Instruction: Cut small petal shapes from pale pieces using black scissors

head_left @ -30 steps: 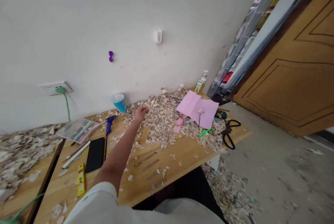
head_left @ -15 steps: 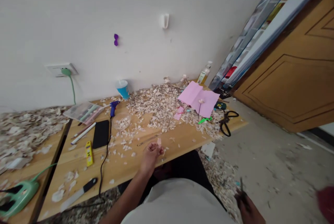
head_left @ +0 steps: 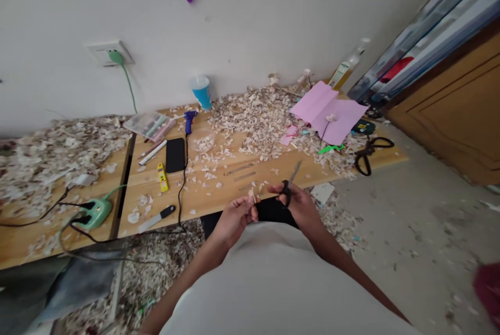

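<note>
- Along the wall, the wooden table (head_left: pixel 219 189) carries everything; its far right corner is buried under a heap of pale shavings (head_left: pixel 265 116); more shavings spill over a 2nd table (head_left: pixel 23 231) to the left and onto the floor below the near edge
- On the far right corner a pink paper sheet (head_left: pixel 332 111) lies flat w/ a small flower stem on it; large black scissors (head_left: pixel 367 152) sit at the right edge, well apart from both hands
- Mid-table, left of centre: black phone (head_left: pixel 175 153), yellow cutter (head_left: pixel 162 177) just beside it, blue glue gun (head_left: pixel 189 118) nearer the far edge, blue cup (head_left: pixel 202 91) against the wall; a knife (head_left: pixel 156 219) lies near the near edge
- Just off the near edge, over the lap: right hand (head_left: pixel 300 207) is clenched around small scissors (head_left: pixel 291 184), fingers thru the black loops; blades' long axis runs up and to the right, tips pointing away from the body over the table edge; whether blades are parted or closed — can't tell, blurred
- Left hand (head_left: pixel 234 218) pinches a small pale piece (head_left: pixel 252 198) betw. thumb and fingertips, held up just beside the right hand
- Key relation: the piece sits left of the scissor handles, near but apart from the blades, which angle away from it; the left hand is the nearer to the piece, the right nearer to the table edge
</note>
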The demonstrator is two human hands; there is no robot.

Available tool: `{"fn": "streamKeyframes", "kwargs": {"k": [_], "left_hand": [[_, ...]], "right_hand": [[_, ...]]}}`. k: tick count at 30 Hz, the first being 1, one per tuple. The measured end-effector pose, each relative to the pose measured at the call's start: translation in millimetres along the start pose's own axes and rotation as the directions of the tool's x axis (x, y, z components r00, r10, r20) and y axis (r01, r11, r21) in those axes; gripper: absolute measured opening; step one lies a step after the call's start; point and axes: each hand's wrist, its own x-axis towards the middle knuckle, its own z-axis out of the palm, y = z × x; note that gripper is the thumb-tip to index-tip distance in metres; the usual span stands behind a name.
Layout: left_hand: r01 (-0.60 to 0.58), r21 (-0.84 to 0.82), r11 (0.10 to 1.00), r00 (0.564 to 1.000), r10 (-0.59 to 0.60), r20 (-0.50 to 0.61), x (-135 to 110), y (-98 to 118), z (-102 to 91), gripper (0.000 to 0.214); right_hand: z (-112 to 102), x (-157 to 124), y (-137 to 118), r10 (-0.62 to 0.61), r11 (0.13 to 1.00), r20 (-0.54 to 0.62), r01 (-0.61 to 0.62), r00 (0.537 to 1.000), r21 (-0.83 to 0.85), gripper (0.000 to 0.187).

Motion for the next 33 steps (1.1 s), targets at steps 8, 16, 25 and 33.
{"fn": "streamKeyframes", "kwargs": {"k": [8, 16, 25, 33], "left_hand": [[0.024, 0.268, 0.963, 0.998, -0.039, 0.050, -4.9, 16.4, 8.1, 0.043], [-0.066, 0.571, 0.819, 0.997, 0.036, 0.064, 13.9, 38.2, 24.9, 0.050], [-0.165, 0.713, 0.682, 0.978, 0.205, 0.030, 51.0, 43.8, 38.9, 0.037], [-0.168, 0.486, 0.858, 0.979, 0.205, -0.023, 72.6, 33.0, 55.0, 0.034]], "right_hand": [[32.5, 7.7, -10.6, 0.166, 0.979, 0.087, -0.175, 0.982, 0.101, 0.048], [19.1, 23.3, -9.9, 0.189, 0.970, 0.156, -0.209, 0.970, 0.123, 0.046], [-2.5, 52.6, -22.7, 0.116, 0.987, 0.047, -0.120, 0.992, 0.105, 0.047], [-26.2, 58.2, -21.5, 0.059, 0.994, 0.030, -0.062, 0.998, 0.096, 0.042]]}}
